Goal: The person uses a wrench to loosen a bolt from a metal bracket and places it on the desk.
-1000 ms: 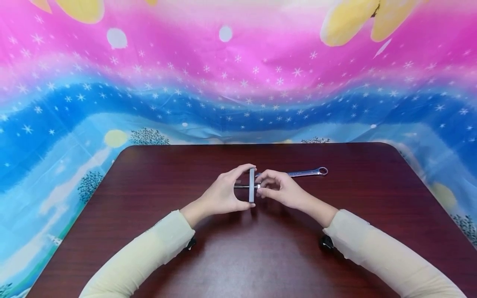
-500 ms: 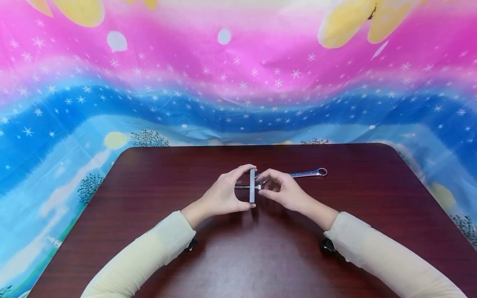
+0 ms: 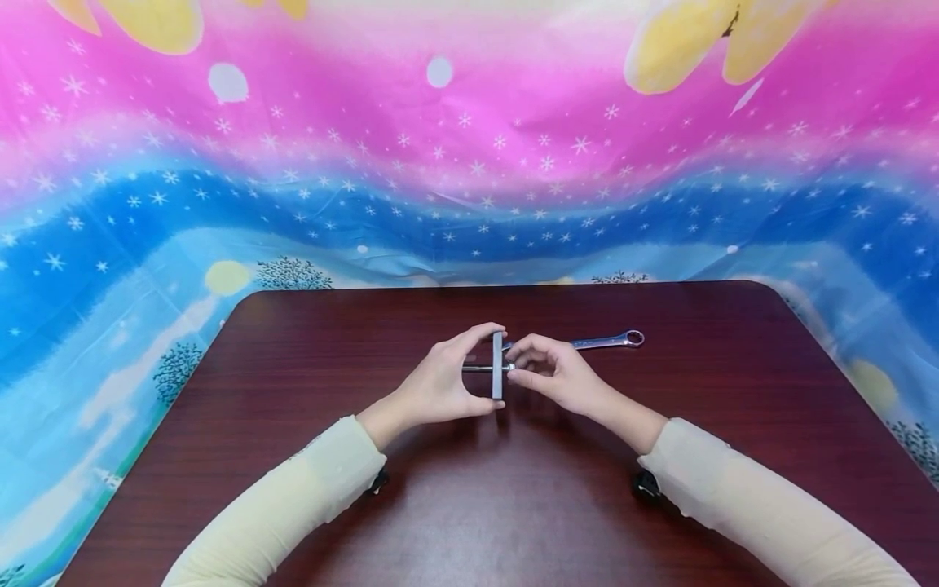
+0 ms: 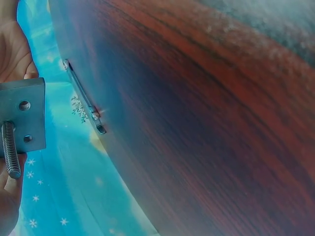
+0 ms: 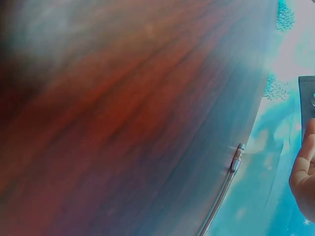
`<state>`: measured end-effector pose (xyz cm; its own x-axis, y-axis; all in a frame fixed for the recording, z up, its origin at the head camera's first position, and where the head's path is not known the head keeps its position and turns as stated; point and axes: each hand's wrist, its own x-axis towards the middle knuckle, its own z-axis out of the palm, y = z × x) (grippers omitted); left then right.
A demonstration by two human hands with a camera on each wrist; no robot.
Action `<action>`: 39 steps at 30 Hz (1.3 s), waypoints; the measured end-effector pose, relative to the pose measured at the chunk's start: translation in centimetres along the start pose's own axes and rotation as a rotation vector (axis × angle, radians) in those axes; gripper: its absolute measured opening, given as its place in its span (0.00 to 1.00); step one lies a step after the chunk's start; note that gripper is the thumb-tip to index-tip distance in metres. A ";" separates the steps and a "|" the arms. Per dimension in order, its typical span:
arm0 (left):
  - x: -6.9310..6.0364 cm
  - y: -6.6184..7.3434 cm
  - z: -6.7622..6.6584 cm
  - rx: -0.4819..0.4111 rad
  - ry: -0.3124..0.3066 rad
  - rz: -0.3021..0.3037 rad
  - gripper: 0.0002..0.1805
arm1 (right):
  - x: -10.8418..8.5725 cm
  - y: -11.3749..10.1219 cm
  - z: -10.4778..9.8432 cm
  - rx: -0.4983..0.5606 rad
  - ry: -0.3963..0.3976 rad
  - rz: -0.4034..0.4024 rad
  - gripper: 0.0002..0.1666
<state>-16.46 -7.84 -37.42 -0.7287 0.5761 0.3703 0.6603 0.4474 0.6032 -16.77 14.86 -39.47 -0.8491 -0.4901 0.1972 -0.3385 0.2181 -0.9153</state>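
Observation:
A grey metal plate [image 3: 497, 383] stands on edge above the table, gripped at its top and bottom edges by my left hand [image 3: 446, 377]. Through it runs a bolt [image 3: 477, 368], its threaded shank pointing toward the left palm. In the left wrist view, the plate [image 4: 34, 93] shows small holes beside the threaded bolt [image 4: 10, 152]. My right hand [image 3: 557, 371] pinches the bolt's hex head on the plate's right side between thumb and fingers. The right wrist view catches only part of the right hand [image 5: 304, 177] and a strip of the plate [image 5: 306, 98].
Behind the right hand, a combination wrench [image 3: 609, 341] lies on the dark wooden table [image 3: 455, 505], ring end to the right; the hand partly hides its other end. A patterned cloth [image 3: 440, 163] hangs beyond the table's far edge.
The right fingers spread a little off the bolt head half a second ago and now close around it again. The left hand and plate have barely moved.

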 end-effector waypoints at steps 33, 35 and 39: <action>-0.3 0.0 0.1 -0.022 -0.007 -0.023 0.50 | -0.1 0.1 0.3 0.076 0.007 0.028 0.11; -0.2 0.0 0.1 -0.021 -0.004 -0.019 0.50 | 0.0 0.0 0.3 0.090 0.016 0.037 0.11; -0.2 0.0 0.1 -0.024 -0.003 -0.014 0.49 | 0.1 -0.1 0.5 0.082 0.040 0.029 0.10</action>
<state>-16.32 -7.91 -37.54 -0.7373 0.5721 0.3593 0.6452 0.4389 0.6253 -16.68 14.40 -39.55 -0.8739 -0.4505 0.1825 -0.2808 0.1613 -0.9461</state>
